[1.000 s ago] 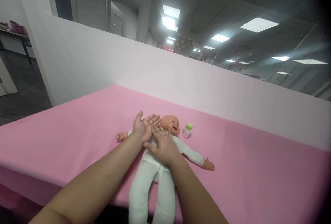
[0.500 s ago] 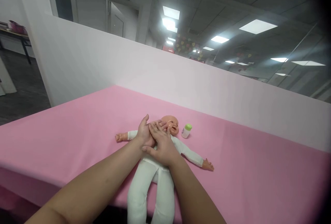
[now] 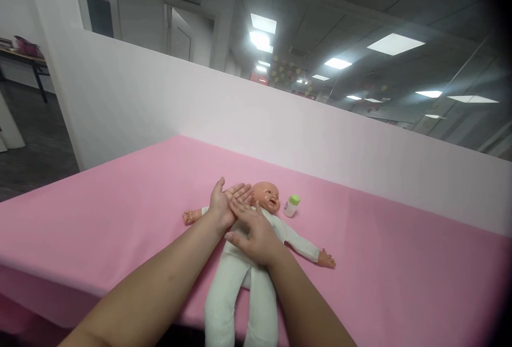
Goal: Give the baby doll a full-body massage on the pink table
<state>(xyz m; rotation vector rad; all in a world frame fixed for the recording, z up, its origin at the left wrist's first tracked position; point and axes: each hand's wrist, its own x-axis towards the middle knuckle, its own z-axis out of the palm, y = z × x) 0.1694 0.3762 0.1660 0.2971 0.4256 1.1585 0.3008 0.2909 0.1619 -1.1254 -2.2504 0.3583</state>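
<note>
A baby doll (image 3: 261,304) in a white cloth body lies on its back on the pink-covered table (image 3: 376,261), its arms spread and its legs toward me. Over the doll's chest, my left hand (image 3: 224,205) is turned palm up, thumb raised and fingers stretched out. My right hand (image 3: 256,232) lies palm down, its fingertips against the left palm and its thumb apart. Neither hand holds anything. Part of the doll's chest is hidden beneath them. Beside the doll's head stands a small white bottle (image 3: 290,208) with a green cap.
A white partition (image 3: 280,128) runs along the table's far side. Past it are a half-open door (image 3: 182,34) and ceiling lights. Far left, a side table (image 3: 30,58) carries a dark pink bag (image 3: 28,46).
My right hand has slid back down the left palm, uncovering more of the left fingers. The whole view has shifted slightly.
</note>
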